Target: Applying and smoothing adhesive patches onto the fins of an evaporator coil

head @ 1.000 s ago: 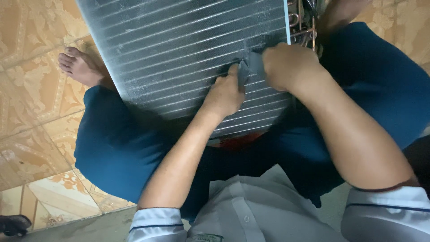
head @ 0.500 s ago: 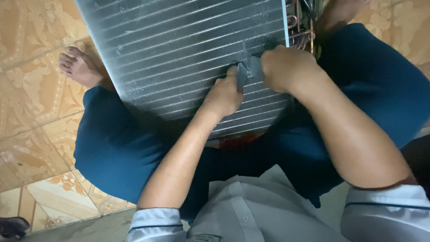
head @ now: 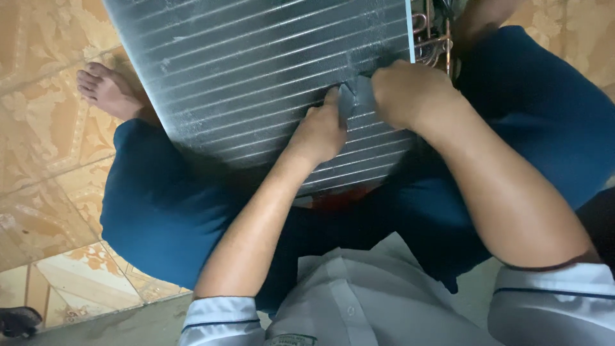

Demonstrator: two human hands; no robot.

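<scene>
The person sits on a low seat with a big finned metal coil panel propped across the knees, its face tilted up toward them. The fins run in long rows that slant from lower left to upper right, and that is also the panel's long way; it stretches off past the top of the view. Both hands meet at one spot near the panel's right edge, straight ahead of the chest. The left hand lies flat-ish on the fins, fingers bunched and pressing, its fingertips touching a small grey tool or flap that stands between the two hands. The right hand is closed into a loose fist on the other side of that grey piece and seems to grip it, though how firmly I cannot tell. The right hand sits just beside the panel's edge; the left is a little further in. Copper pipes loop at the upper right corner, just past the right hand. A bare foot rests on the patterned tiled floor to the left, half under the panel.
</scene>
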